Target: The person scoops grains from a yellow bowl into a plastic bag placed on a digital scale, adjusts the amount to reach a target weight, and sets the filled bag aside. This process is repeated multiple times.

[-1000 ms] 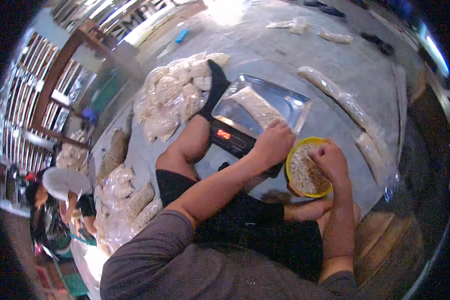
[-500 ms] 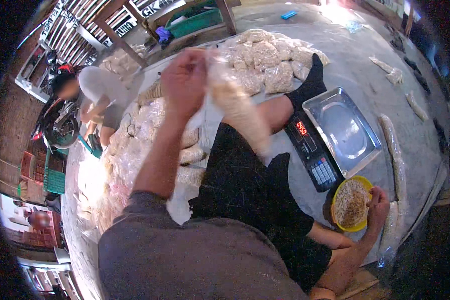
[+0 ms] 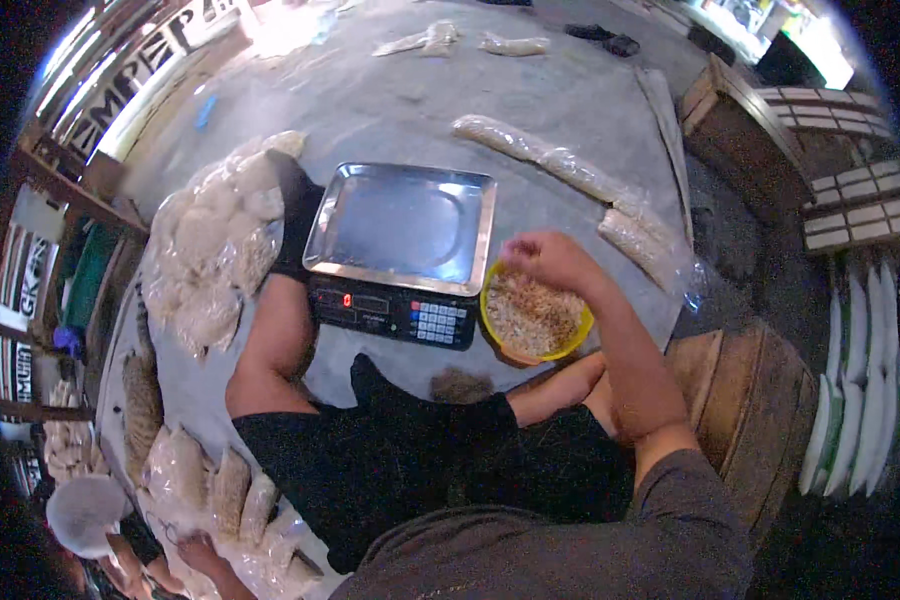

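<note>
Head view: the right hand (image 3: 548, 262) now hovers at centre-right over the yellow bowl (image 3: 533, 318) of grain, fingers curled — whether they pinch any, I cannot tell. The filled bag lifted half a second ago is gone — the scale's steel tray (image 3: 402, 224) sits bare, ready for weighing. Left hand unseen.

Yellow bowl (image 3: 500, 340) of pale grain sits beside the scale (image 3: 395, 265).

The person wears a grey long-sleeved top (image 3: 570, 550), its sleeve ending above the wrist. Black shorts (image 3: 420, 460) cover the thighs, and a black sock (image 3: 295, 215) covers one foot. The right hand (image 3: 550, 262) is bare.
</note>
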